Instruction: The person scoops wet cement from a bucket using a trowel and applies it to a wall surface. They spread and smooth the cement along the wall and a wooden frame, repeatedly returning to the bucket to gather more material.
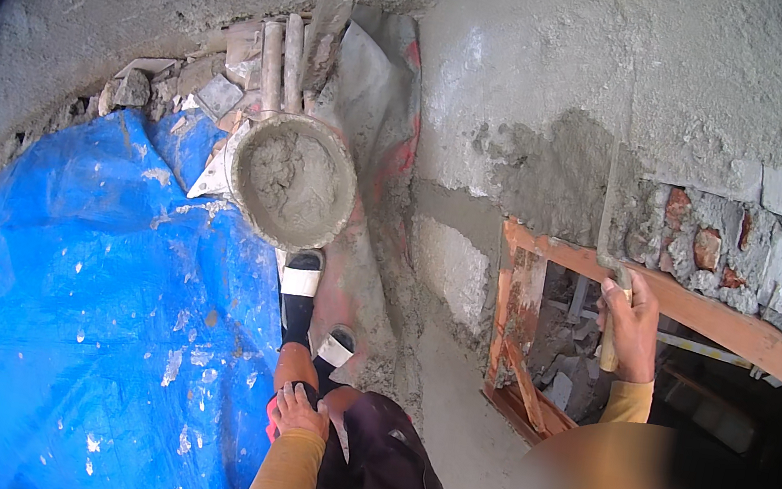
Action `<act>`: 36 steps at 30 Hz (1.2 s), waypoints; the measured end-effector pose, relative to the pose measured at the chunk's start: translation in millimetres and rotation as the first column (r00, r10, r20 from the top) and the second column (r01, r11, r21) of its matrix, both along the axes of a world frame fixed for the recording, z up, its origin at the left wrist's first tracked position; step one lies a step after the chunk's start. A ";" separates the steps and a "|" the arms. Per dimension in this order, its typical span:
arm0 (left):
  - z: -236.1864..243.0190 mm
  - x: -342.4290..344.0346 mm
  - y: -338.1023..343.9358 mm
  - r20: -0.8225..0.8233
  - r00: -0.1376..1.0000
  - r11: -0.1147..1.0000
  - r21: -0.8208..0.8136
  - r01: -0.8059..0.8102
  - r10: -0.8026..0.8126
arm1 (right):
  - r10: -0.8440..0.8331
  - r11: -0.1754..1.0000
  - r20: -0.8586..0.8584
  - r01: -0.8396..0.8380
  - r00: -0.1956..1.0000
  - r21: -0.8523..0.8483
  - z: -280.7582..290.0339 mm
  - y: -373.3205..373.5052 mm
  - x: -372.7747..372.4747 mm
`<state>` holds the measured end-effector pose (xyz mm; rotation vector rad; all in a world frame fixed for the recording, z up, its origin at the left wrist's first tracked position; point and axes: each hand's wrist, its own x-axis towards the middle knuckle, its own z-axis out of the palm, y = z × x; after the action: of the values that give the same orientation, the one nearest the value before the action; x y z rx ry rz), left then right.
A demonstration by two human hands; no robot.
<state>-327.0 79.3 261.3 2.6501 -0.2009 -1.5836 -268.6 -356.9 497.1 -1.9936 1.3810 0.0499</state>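
My right hand [636, 327] is closed around the wooden handle of a trowel [610, 196]. Its long thin blade, seen nearly edge-on, is up against the plastered wall [531, 53], just above a wooden frame [674, 312]. A darker, wet-looking patch of mortar [564, 169] lies on the wall left of the blade. My left hand [300, 411] rests on my leg with its fingers stretched out and holds nothing. Beyond my feet stands a round bucket [294, 238] with grey mortar [296, 170] in it.
A paint-spotted blue tarp [99, 302] covers the ground at left. Broken rubble [221, 98] and two round poles [282, 61] lie beyond the bucket. Bare brick [707, 248] shows above the frame, which borders a dark opening. A blurred patch hides the lower right.
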 end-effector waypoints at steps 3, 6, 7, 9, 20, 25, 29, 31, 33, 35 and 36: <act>2.9 10.0 -2.9 -0.015 1.000 1.000 0.005 0.001 0.000 | 0.395 0.902 -0.183 -0.417 0.900 -0.107 -48.1 11.8 31.7; 1.6 7.8 4.9 -0.004 1.000 1.000 -0.012 0.004 -0.004 | 0.716 0.627 -0.343 -0.776 0.608 -0.067 -152.2 37.9 77.4; -2.0 2.6 7.6 0.024 1.000 1.000 -0.021 -0.016 0.016 | 0.753 0.543 -0.432 -0.839 0.497 -0.018 -188.1 56.0 102.4; -8.5 -2.7 10.1 0.051 0.998 0.998 -0.052 -0.045 0.047 | 0.760 0.396 -0.568 -0.918 0.316 0.019 -264.9 84.4 144.1; -3.4 -3.4 14.6 0.059 0.981 0.981 -0.078 -0.178 0.182 | 0.706 0.703 -0.451 -0.618 0.546 0.351 -416.9 216.1 162.7; 2.6 5.6 14.9 0.070 0.990 0.990 -0.079 -0.116 0.121 | 0.591 0.803 -0.234 -0.536 0.772 0.262 -419.1 199.1 103.5; 3.4 19.5 14.2 0.093 0.990 0.992 -0.079 -0.100 0.107 | 0.591 0.804 -0.175 -0.558 0.787 0.207 -371.9 189.4 91.7; 6.5 21.6 13.8 0.044 0.990 0.989 -0.062 -0.132 0.134 | 0.622 0.782 -0.093 -0.610 0.777 0.130 -320.8 189.6 79.5; 4.1 3.4 21.4 0.132 0.981 0.988 -0.066 -0.137 0.145 | 0.686 0.724 -0.006 -0.683 0.727 0.097 -245.0 197.2 70.4; 19.9 3.2 24.2 0.094 0.974 0.977 -0.077 -0.200 0.207 | 0.711 0.683 0.138 -0.724 0.689 0.097 -165.3 201.8 59.0; 19.8 -0.2 31.8 0.089 0.971 0.968 -0.138 -0.209 0.222 | 0.715 0.654 0.216 -0.745 0.665 0.127 -117.9 194.9 49.8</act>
<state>-327.1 111.1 281.1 2.5572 -0.0149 -1.3233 -218.9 -162.0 379.2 -2.1924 0.3635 0.3919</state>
